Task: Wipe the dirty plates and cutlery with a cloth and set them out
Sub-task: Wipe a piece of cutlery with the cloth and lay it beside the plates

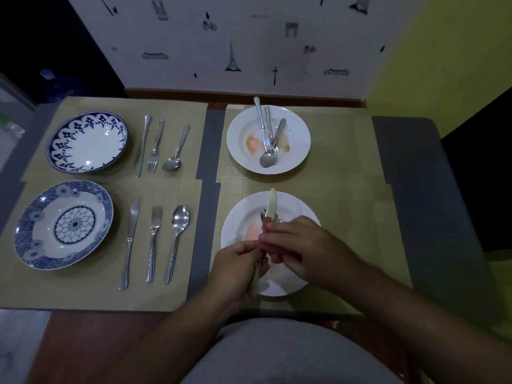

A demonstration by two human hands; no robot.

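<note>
Above the dirty plate (293, 206) at the near right of the worktop (401, 151), the left hand (235, 264) curls round the knife (271, 202) handle to steady it. The right hand (304, 245) pinches the red cloth (266, 231) round the blade, probably so that any mess drops onto the plate.

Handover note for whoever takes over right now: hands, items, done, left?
Left hand grips the knife by its handle; right hand pinches the red cloth round its blade, above the near white plate.
Done: far blue plate and near blue plate set on the left, laid cutlery beside each.
Left: this knife, near white plate (smeared), far white plate (smeared) with dirty cutlery in it.
</note>
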